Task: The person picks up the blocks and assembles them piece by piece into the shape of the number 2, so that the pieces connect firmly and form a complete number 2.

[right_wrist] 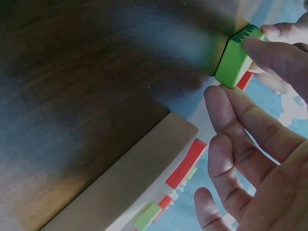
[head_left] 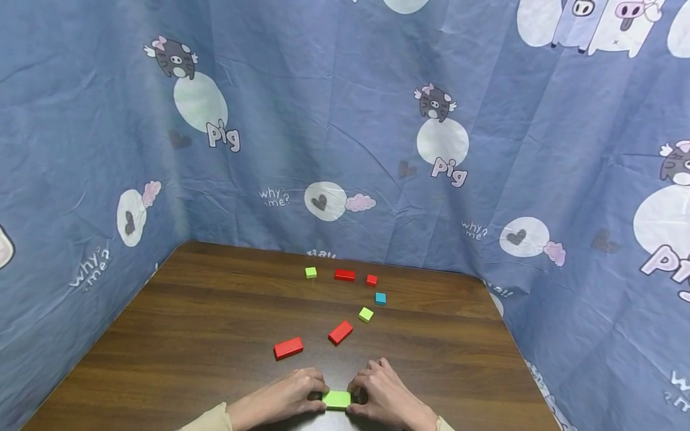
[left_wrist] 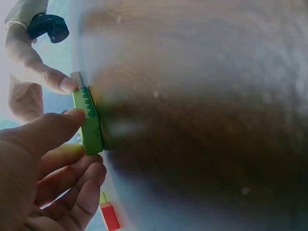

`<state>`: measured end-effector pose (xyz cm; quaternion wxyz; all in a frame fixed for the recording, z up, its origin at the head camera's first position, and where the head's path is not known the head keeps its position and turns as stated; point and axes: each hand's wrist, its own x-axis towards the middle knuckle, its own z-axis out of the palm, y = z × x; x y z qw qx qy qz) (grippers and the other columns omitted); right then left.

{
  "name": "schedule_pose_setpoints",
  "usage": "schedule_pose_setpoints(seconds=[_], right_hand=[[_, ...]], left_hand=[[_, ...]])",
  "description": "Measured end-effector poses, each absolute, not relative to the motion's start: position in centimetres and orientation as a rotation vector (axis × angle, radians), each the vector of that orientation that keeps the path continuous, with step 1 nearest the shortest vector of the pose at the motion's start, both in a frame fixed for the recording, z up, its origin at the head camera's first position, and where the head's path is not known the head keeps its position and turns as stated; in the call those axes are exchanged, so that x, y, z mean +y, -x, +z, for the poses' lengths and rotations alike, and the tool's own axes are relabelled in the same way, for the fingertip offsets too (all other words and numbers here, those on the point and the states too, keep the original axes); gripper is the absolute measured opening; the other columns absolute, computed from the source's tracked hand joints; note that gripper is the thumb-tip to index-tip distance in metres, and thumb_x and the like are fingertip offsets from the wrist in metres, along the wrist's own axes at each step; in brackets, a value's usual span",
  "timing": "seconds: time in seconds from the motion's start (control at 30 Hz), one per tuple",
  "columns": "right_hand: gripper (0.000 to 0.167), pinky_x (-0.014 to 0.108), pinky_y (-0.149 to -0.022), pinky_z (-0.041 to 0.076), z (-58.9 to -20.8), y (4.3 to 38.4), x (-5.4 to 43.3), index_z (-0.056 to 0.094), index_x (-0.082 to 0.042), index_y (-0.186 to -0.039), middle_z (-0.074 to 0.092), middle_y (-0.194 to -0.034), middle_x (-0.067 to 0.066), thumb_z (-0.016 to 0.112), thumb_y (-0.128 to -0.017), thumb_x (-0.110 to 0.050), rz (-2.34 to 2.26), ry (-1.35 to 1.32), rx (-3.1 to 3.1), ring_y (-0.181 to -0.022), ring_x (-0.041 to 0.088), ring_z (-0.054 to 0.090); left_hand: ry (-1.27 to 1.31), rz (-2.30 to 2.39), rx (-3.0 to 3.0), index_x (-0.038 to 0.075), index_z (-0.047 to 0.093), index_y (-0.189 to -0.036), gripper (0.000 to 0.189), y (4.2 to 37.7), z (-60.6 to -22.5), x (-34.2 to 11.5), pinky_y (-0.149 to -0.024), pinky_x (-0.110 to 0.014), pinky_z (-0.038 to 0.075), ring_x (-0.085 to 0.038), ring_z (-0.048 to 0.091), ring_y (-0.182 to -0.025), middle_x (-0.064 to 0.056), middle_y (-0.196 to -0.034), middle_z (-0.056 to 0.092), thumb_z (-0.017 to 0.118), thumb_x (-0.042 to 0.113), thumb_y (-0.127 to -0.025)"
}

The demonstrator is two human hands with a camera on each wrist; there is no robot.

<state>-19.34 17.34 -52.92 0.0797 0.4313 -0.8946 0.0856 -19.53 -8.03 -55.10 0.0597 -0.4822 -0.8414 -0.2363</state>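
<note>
left hand (head_left: 287, 395) and right hand (head_left: 386, 389) pinch opposite ends of green block (head_left: 336, 400) | block is at near middle of brown table (head_left: 162, 359) | better to press both ends evenly, keeping it level

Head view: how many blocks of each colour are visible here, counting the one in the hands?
Red blocks: 4
Lime-green blocks: 3, one held between left hand and right hand
Blue block: 1
Total: 8
</note>
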Motion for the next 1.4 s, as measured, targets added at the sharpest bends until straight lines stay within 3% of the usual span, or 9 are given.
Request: schedule_pose_setpoints(seconds=[0.47, 1.4], right_hand=[[0.023, 0.022, -0.070, 0.028, -52.3, 20.7, 16.4, 0.072, -0.026, -0.088, 0.064, -0.081, -0.018, 0.075, -0.077, -0.046, 0.193, -1.271, -2.667, -0.074, -0.001, 0.044], [0.025, 0.025, -0.071, 0.029, -52.6, 22.8, 15.2, 0.073, -0.026, -0.091, 0.064, -0.082, -0.017, 0.074, -0.078, -0.048, 0.164, -1.205, -2.752, -0.072, 0.001, 0.042]], left_hand=[[1.399, -0.686, -2.453, 0.010, 0.073, -0.092, 0.016, 20.3, -54.8, -8.5, -0.069, -0.008, 0.041, 0.003, 0.054, -0.082, 0.006, -0.085, 0.064, 0.076, 0.019, -0.080], [1.166, -0.677, -2.763, 0.011, 0.072, -0.092, 0.012, 21.5, -54.7, -8.7, -0.068, -0.017, 0.045, 0.001, 0.049, -0.081, 0.008, -0.087, 0.060, 0.072, 0.021, -0.085]])
